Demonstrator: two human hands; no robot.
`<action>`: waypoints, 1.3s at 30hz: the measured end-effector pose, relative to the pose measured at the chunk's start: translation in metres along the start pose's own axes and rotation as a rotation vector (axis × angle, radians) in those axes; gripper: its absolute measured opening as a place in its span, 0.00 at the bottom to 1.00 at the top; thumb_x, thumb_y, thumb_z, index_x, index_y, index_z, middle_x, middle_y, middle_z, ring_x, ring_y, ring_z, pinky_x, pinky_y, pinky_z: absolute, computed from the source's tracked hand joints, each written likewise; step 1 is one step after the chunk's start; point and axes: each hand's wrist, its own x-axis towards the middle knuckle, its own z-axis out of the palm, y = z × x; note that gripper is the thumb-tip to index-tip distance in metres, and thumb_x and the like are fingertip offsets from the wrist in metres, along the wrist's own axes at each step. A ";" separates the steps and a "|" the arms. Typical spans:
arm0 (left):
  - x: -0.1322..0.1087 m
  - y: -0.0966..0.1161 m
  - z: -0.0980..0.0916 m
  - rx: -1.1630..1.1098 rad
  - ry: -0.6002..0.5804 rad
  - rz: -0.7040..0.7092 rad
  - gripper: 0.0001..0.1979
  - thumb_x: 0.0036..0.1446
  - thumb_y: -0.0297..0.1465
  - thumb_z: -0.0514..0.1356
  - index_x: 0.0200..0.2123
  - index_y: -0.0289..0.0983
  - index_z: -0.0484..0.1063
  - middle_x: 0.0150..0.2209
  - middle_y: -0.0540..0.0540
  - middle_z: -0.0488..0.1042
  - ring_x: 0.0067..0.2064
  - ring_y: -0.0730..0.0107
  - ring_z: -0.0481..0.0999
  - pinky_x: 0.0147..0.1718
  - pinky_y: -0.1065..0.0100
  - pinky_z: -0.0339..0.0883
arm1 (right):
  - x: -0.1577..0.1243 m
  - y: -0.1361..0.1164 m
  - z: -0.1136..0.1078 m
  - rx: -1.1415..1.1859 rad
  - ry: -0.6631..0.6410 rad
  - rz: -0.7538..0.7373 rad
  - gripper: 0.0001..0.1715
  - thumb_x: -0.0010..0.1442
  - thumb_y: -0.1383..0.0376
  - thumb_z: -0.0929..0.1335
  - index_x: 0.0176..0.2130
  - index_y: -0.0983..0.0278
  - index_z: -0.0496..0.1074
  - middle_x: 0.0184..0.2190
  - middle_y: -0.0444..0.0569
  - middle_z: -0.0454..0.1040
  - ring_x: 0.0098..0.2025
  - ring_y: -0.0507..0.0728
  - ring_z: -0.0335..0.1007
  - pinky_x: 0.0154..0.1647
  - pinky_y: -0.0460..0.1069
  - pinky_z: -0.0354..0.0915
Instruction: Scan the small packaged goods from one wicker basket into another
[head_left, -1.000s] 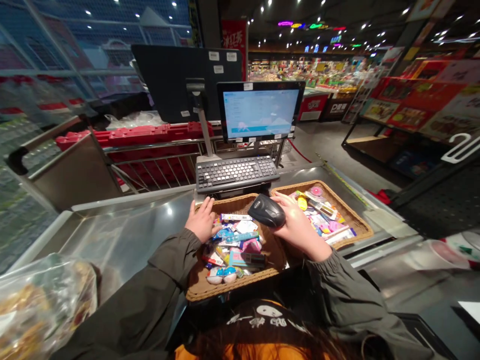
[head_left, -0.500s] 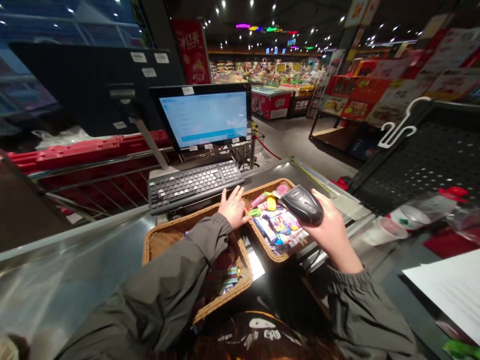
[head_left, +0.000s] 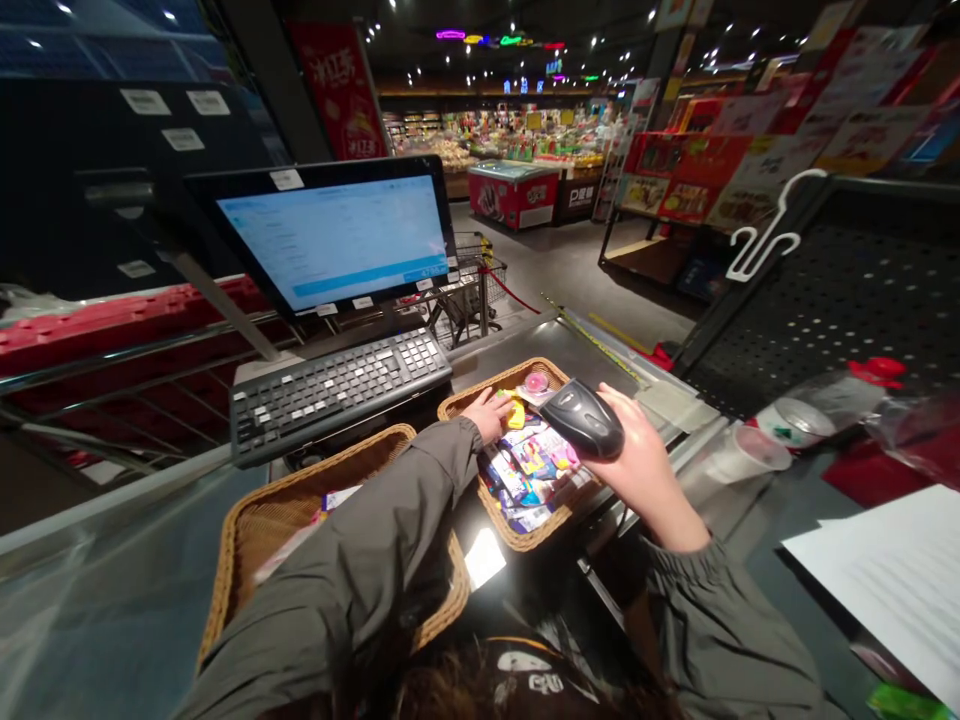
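Nearest us, our left sleeve (head_left: 375, 530) crosses over the left basket (head_left: 247, 540) and hides much of what lies in it. Our right hand (head_left: 646, 460) has its grip closed on a black handheld scanner (head_left: 583, 420), held up by the right rim of the right basket (head_left: 534, 542). We judge the scanner light, stiff and hard-shelled; its smooth casing may slip, so the place to take hold is behind the head, palm wrapped round — the handle itself is hidden.

In the right basket lie small wrapped packets (head_left: 529, 470), overlapping and mostly flat. Judgement: very light, easily bent, film slick, contents perhaps brittle. Best held by an edge or corner, with little squeeze.

Farther in, our left hand (head_left: 490, 412) is at the basket's far left part, beside a yellow piece (head_left: 516, 412). Whether that grip is apart or together on something, we cannot tell — too little of it shows. A round pink item (head_left: 535, 382) lies near the far end; it looks stiffer, so we favour its sides.

Beyond, to the left: keyboard (head_left: 341, 390), then lit monitor (head_left: 337, 240).
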 end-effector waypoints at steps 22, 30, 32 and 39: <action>-0.007 -0.024 -0.002 0.109 0.085 0.005 0.13 0.63 0.27 0.54 0.40 0.39 0.80 0.70 0.42 0.57 0.72 0.53 0.51 0.68 0.37 0.36 | 0.008 -0.004 0.004 0.031 -0.024 0.004 0.29 0.51 0.57 0.72 0.51 0.61 0.70 0.53 0.60 0.75 0.64 0.73 0.64 0.66 0.74 0.53; -0.002 -0.029 0.002 0.063 0.058 -0.023 0.19 0.65 0.22 0.50 0.47 0.39 0.79 0.63 0.41 0.69 0.71 0.60 0.56 0.69 0.41 0.37 | 0.000 -0.003 -0.004 0.014 -0.009 0.023 0.28 0.50 0.57 0.73 0.51 0.61 0.70 0.54 0.60 0.74 0.64 0.73 0.64 0.66 0.74 0.52; -0.002 -0.030 0.002 0.055 0.050 -0.027 0.20 0.65 0.22 0.50 0.50 0.40 0.77 0.63 0.41 0.69 0.70 0.61 0.57 0.69 0.40 0.36 | 0.000 -0.004 -0.003 0.016 -0.007 0.027 0.30 0.50 0.57 0.73 0.52 0.62 0.70 0.54 0.60 0.74 0.64 0.73 0.63 0.66 0.74 0.51; -0.008 -0.030 -0.026 0.034 0.028 0.002 0.14 0.61 0.24 0.56 0.42 0.40 0.80 0.62 0.42 0.70 0.71 0.57 0.56 0.68 0.38 0.37 | -0.001 -0.011 -0.004 0.004 -0.008 0.010 0.27 0.52 0.58 0.71 0.52 0.62 0.70 0.54 0.60 0.74 0.64 0.73 0.64 0.66 0.74 0.53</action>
